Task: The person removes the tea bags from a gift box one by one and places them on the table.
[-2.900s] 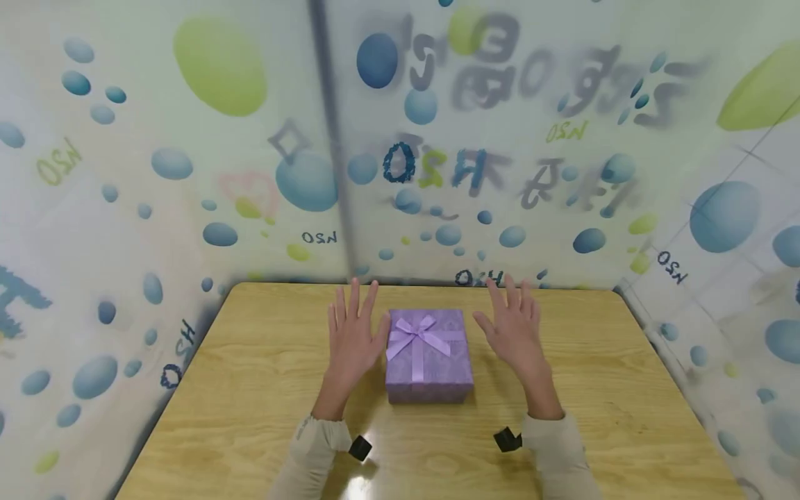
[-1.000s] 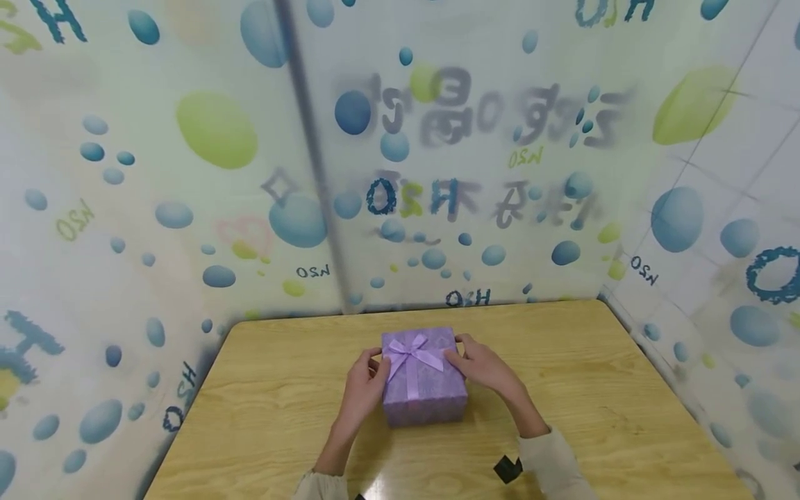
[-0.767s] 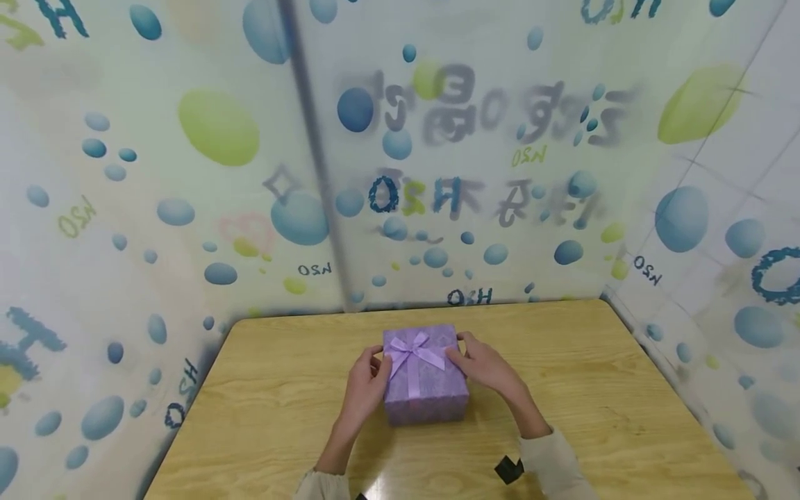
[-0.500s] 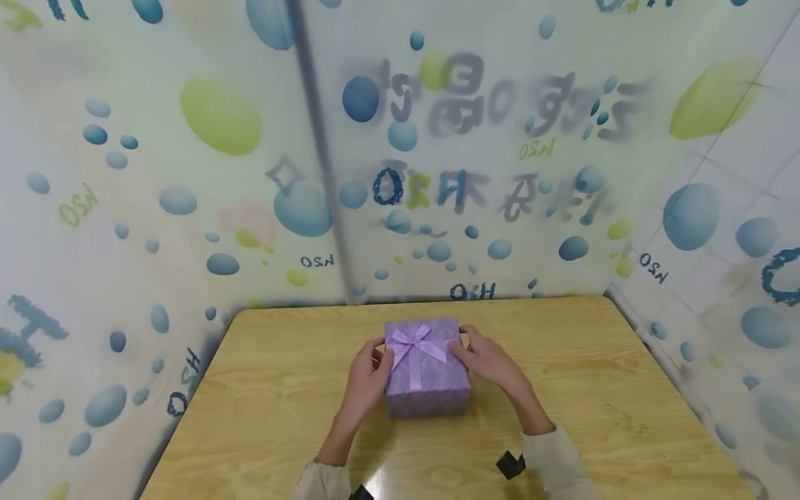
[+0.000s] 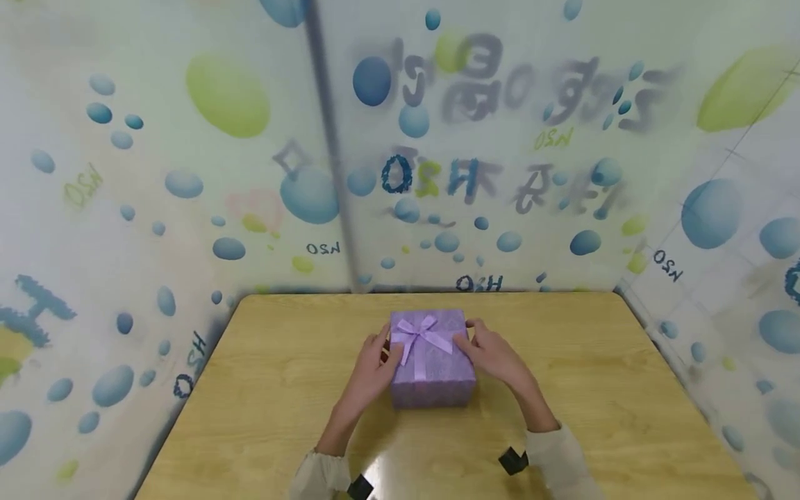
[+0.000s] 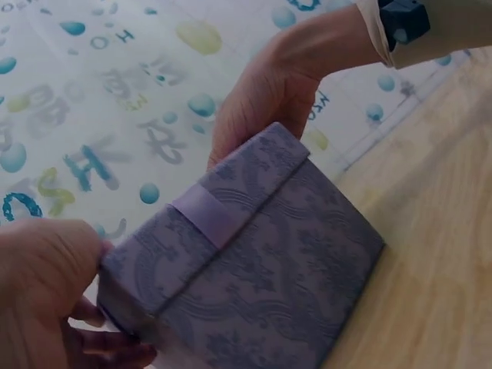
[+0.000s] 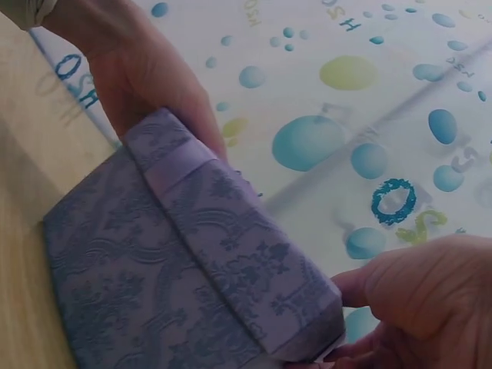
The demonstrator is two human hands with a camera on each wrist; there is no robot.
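A purple patterned gift box [image 5: 437, 390] with a lilac ribbon and bow [image 5: 420, 332] stands on the wooden table, its lid on. My left hand [image 5: 369, 371] grips the lid's left side, thumb at the top edge and fingers at the side. On the opposite side my right hand [image 5: 496, 355] holds the lid the same way. The left wrist view shows the lid seam across the front of the box [image 6: 269, 284] and fingertips of the left hand [image 6: 46, 284] low on the lid's side. In the right wrist view, the right hand [image 7: 430, 300] pinches a lid corner.
Pale walls [image 5: 512, 264] printed with blue and green bubbles enclose the table [image 5: 281, 389] at the back and sides. A small black device [image 5: 514, 460] sits at the right cuff, another black device [image 5: 360, 487] at the left.
From 2.9 s ago, both hands have gone from spread fingers beside the box to gripping its sides. Over the last second the grip looks unchanged; the head view has shifted slightly.
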